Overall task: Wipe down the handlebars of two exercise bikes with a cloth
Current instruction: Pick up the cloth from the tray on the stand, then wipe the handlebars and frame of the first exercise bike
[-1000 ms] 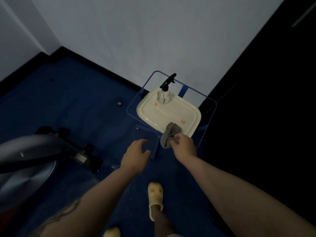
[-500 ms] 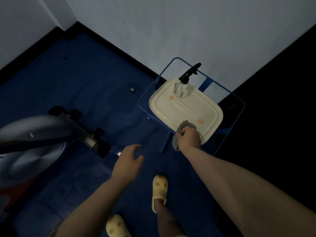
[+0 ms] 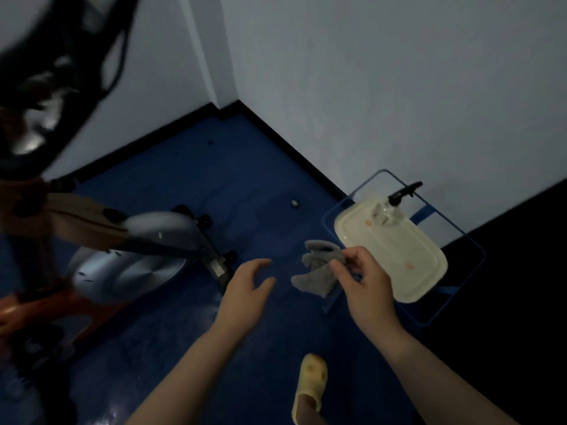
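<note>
My right hand (image 3: 366,286) pinches a crumpled grey cloth (image 3: 319,269), which hangs in the air just left of the cream tray (image 3: 423,271). My left hand (image 3: 247,297) hovers a little to the left of the cloth, fingers spread, holding nothing. An exercise bike (image 3: 129,256) with a silver flywheel cover and orange frame stands at the left. Its black handlebars (image 3: 40,96) loom blurred at the top left, close to the camera.
The cream tray sits on a blue wire stand (image 3: 460,289) against the white wall, with a spray bottle (image 3: 395,204) at its far end. Blue floor spreads between bike and stand. A small object (image 3: 294,204) lies on the floor. My yellow slipper (image 3: 311,384) is below.
My right hand has lifted the cloth off the tray's near edge and carried it left. The view has swung left and up, bringing the bike's handlebars into sight.
</note>
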